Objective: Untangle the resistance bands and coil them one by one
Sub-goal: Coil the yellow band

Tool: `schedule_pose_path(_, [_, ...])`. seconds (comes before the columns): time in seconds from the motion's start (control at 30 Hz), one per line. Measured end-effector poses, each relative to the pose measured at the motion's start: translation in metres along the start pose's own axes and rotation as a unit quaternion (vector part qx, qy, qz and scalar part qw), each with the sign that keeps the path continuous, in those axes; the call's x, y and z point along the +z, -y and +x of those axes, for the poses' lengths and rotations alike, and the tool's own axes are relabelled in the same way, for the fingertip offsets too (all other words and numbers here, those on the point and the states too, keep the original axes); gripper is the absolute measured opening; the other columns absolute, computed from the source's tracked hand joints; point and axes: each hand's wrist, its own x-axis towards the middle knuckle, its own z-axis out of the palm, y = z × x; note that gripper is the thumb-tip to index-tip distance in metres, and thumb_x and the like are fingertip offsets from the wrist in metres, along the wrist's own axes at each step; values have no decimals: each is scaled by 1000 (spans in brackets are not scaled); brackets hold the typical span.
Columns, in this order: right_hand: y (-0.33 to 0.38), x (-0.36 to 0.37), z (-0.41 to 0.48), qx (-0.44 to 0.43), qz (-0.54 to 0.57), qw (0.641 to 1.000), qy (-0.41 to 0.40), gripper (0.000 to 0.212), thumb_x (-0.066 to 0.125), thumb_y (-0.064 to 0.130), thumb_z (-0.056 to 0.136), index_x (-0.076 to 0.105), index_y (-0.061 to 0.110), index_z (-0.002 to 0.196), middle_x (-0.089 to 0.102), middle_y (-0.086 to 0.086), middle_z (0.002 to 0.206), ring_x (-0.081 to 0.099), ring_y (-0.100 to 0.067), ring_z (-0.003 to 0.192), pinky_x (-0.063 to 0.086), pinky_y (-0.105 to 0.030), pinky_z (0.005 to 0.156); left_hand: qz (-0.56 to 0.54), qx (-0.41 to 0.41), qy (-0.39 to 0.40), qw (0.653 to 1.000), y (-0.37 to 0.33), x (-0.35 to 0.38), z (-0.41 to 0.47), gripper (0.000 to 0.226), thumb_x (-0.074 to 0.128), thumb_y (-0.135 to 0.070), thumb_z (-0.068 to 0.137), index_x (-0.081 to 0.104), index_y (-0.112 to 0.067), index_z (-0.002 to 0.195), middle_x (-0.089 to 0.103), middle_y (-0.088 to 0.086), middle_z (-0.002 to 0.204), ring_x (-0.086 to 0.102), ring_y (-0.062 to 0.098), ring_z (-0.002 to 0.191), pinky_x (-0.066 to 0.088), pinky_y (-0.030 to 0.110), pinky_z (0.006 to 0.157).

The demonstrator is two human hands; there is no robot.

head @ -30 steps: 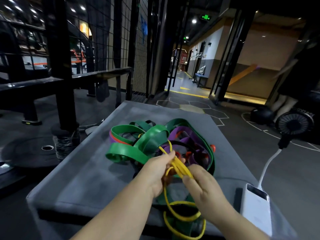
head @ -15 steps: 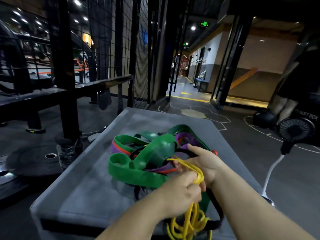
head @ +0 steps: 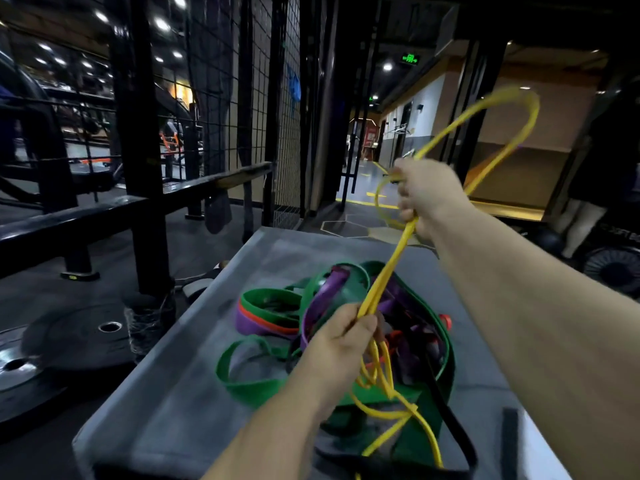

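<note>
A green illuminated rectangular ceiling sign (head: 410,58) above the corridor carried one pale character flanked by arrows. It appeared to be an exit marking, but the character was too small to read. Faint white lettering stood on a black padded box (head: 621,234) at the right edge, blurred and illegible.

The left hand (head: 341,336) and right hand (head: 424,192) are bare, as are the left forearm (head: 277,420) and right forearm (head: 526,306).

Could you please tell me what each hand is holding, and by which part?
Both hold the yellow band: the left hand has its grip on the bunched strands above the pile; the right hand, raised, grips farther up, below the loop.
</note>
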Motion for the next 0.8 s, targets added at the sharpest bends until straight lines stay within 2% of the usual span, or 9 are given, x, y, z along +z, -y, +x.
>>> schedule_pose_path(0.13, [-33,-21,-15,82,-49,995,40,27,45,19,101,53,13,76,36,3,47,26,-9,34,22,-17,33,57,-70,40,995,9,0,-3,17,58,-34,91,60,-22,80,53,0,76,47,12,72,37,25,68])
schedule_pose_path(0.23, [-52,-45,-36,106,-97,988,56,27,44,10,101,53,12,75,32,1,44,28,-14,36,22,-21,37,100,-85,91,987,10,-4,-7,18,56,-30,96,62,-24,80,58,-7,74,48,6,69,36,21,64])
schedule_pose_path(0.33, [-67,-64,-68,110,-120,984,76,15,44,3,98,54,12,91,30,-2,56,24,-10,37,16,-20,41,139,-80,173,972,6,-13,-13,16,66,-47,81,69,-30,81,61,-14,68,50,4,65,36,23,63])
schedule_pose_path(0.47, [-94,-79,-109,174,-124,970,112,33,41,3,97,64,13,75,34,1,52,23,-10,42,16,-18,39,131,-89,264,952,4,-16,-24,33,75,-42,68,71,-37,100,68,-16,91,59,-1,83,45,15,76])
schedule_pose_path(0.57, [-106,-76,-136,200,-180,951,156,28,40,4,100,60,10,82,40,4,48,29,-9,41,24,-20,39,142,-87,244,955,7,-8,-29,68,82,-52,58,52,-41,118,57,-18,126,54,-7,110,46,17,95])
schedule_pose_path(0.63, [-120,-72,-151,166,-228,944,172,16,46,9,102,61,10,97,46,4,57,39,-7,49,35,-16,46,155,-76,231,958,6,2,-35,77,83,-59,57,43,-42,121,50,-21,129,46,-16,114,41,11,96])
schedule_pose_path(0.7, [-138,-72,-163,102,-275,944,154,16,50,8,100,60,7,112,50,3,69,46,-5,55,48,-17,59,166,-74,216,959,8,12,-40,73,81,-58,64,47,-34,124,53,-15,128,48,-12,114,42,7,90])
schedule_pose_path(0.73, [-144,-73,-167,102,-275,945,143,16,49,6,100,59,9,111,50,3,71,47,-2,52,50,-18,57,175,-83,207,959,8,16,-42,66,77,-52,72,48,-28,126,56,-10,127,52,-7,112,43,7,86])
schedule_pose_path(0.8, [-150,-77,-175,91,-294,939,153,17,47,5,100,54,14,112,48,4,72,45,-1,50,39,-10,44,183,-96,193,959,6,23,-46,50,67,-44,83,50,-24,126,60,-4,119,59,1,104,46,11,79])
